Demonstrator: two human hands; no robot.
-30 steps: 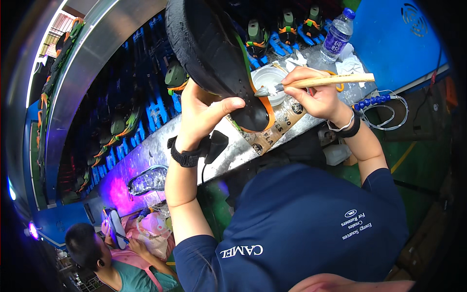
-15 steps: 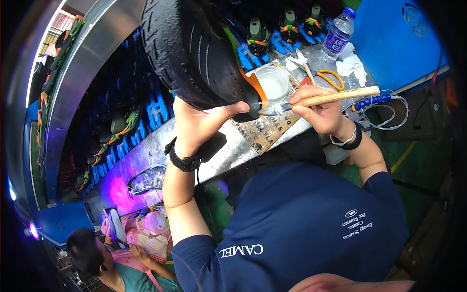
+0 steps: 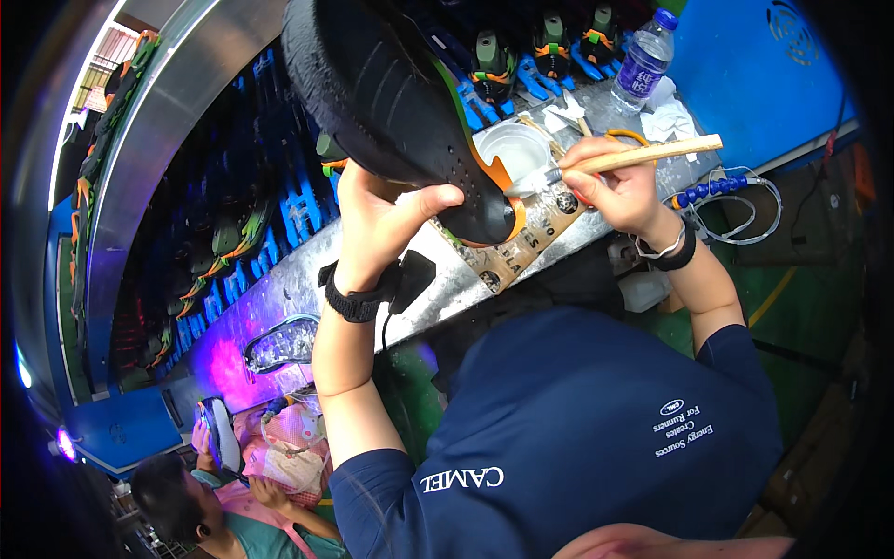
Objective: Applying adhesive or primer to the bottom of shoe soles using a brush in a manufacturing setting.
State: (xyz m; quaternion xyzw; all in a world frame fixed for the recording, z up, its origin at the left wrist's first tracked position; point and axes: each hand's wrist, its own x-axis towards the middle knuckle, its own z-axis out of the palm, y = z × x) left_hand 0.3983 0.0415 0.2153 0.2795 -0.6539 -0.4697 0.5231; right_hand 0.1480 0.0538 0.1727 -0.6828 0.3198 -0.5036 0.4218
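Note:
A black shoe with an orange and green edge is held up over the bench, its dark underside toward me. My left hand is closed round its near side, thumb pressed on the black surface. Between the fingers of my right hand is a paintbrush with a pale wooden handle. Its whitish bristles touch the shoe's orange edge at the narrow near end. Just behind the bristles stands a round tub of whitish liquid. Brown printed paper lies under the shoe's end.
A water bottle, crumpled white tissue and an orange-handled tool are at the bench's far right. Shoes stand on blue holders behind. A blue segmented hose lies right. At lower left, a co-worker handles another shoe.
The shoe has turned in my left hand, and its near end has shifted right and lower. The brush tip has moved slightly up along the orange edge.

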